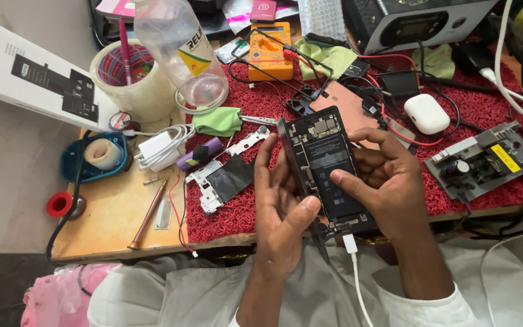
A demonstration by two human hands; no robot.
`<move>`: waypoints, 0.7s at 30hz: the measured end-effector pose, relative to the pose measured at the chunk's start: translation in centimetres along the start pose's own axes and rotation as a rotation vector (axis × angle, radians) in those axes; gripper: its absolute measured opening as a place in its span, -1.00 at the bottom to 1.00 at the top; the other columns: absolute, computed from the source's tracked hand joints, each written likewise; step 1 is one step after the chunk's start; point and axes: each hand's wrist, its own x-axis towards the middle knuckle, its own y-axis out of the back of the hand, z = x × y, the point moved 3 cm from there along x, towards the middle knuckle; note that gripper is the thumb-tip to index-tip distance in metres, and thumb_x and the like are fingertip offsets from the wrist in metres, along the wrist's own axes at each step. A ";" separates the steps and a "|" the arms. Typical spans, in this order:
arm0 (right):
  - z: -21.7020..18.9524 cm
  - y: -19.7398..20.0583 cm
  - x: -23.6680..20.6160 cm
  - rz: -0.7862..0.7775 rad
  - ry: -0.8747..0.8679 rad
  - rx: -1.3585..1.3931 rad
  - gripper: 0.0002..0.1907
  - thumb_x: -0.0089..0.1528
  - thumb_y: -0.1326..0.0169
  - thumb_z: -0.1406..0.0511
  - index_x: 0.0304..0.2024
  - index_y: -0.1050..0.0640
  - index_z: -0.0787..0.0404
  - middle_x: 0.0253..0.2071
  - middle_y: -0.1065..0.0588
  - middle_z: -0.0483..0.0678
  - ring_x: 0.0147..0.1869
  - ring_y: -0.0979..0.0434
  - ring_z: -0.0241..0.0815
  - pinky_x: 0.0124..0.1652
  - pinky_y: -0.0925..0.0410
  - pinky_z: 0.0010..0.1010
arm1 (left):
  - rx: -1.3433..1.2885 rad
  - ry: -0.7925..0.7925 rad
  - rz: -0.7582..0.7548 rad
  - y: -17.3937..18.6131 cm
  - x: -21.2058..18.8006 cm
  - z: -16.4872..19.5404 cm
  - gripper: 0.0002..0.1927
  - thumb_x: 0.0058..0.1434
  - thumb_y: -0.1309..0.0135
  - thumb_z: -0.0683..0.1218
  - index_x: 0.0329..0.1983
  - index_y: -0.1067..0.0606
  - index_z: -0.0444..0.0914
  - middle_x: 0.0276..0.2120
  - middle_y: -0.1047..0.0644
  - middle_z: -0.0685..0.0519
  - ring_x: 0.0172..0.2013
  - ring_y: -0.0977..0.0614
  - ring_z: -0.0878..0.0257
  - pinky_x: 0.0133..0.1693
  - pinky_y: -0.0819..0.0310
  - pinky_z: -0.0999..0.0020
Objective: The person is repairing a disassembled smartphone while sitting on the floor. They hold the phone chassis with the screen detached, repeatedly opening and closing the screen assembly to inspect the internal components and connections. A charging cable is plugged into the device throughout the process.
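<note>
Held nearest, over the lap: opened phone (328,166), back off and insides up, clamped between left hand (282,209) on its left edge and right hand (388,181) on its right, both thumbs pressed on the battery, seemingly to steady it. Plugged into its near end, white cable (353,260). Lay just left on red mat (485,115): removed cover plate (222,178); farther off, yellow multimeter (270,51).
</note>
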 end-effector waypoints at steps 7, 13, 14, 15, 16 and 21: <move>1.1 0.8 7.0 0.012 -0.010 -0.007 -0.44 0.12 -0.25 0.55 0.17 -0.44 0.29 -0.07 -0.65 0.09 -0.06 -0.67 -0.30 -0.07 -0.54 -0.50 | 0.058 -0.022 -0.029 1.0 6.9 -1.6 0.05 0.18 -0.13 -0.14 0.64 0.19 -0.26 0.45 -0.23 -0.24 0.34 -0.42 0.04 0.23 -0.46 0.27; 2.0 -0.6 12.7 0.026 -0.018 -0.024 -0.46 0.12 -0.25 0.54 0.16 -0.45 0.29 -0.07 -0.65 0.09 -0.06 -0.67 -0.31 -0.06 -0.54 -0.50 | 0.063 -0.012 -0.030 3.1 12.4 -1.5 0.06 0.18 -0.14 -0.12 0.63 0.20 -0.26 0.45 -0.23 -0.24 0.33 -0.42 0.04 0.21 -0.47 0.26; 1.9 0.1 11.9 0.023 -0.017 -0.030 -0.46 0.13 -0.25 0.54 0.16 -0.46 0.29 -0.07 -0.65 0.09 -0.06 -0.66 -0.31 -0.07 -0.54 -0.51 | 0.070 -0.015 -0.029 2.6 11.7 -1.8 0.06 0.19 -0.14 -0.11 0.64 0.20 -0.26 0.45 -0.23 -0.24 0.34 -0.42 0.04 0.24 -0.46 0.26; 1.9 0.3 12.2 0.025 -0.020 -0.032 -0.46 0.12 -0.25 0.54 0.16 -0.46 0.29 -0.08 -0.65 0.09 -0.07 -0.67 -0.31 -0.07 -0.55 -0.50 | 0.067 -0.012 -0.026 2.6 12.0 -1.9 0.07 0.18 -0.14 -0.11 0.63 0.20 -0.26 0.45 -0.23 -0.24 0.33 -0.42 0.04 0.22 -0.47 0.25; 2.1 1.3 13.0 0.022 -0.024 -0.034 -0.46 0.12 -0.25 0.54 0.16 -0.46 0.29 -0.08 -0.66 0.09 -0.07 -0.67 -0.30 -0.07 -0.55 -0.50 | 0.065 -0.011 -0.019 2.0 12.5 -2.8 0.07 0.18 -0.14 -0.11 0.63 0.20 -0.25 0.44 -0.23 -0.24 0.33 -0.42 0.03 0.20 -0.47 0.24; 2.2 5.3 13.2 0.011 -0.032 -0.024 -0.46 0.12 -0.25 0.53 0.15 -0.45 0.30 -0.09 -0.66 0.09 -0.07 -0.67 -0.30 -0.07 -0.55 -0.50 | 0.062 -0.025 -0.018 -0.8 12.8 -5.9 0.07 0.19 -0.16 -0.10 0.64 0.21 -0.25 0.46 -0.21 -0.23 0.36 -0.39 0.03 0.27 -0.42 0.21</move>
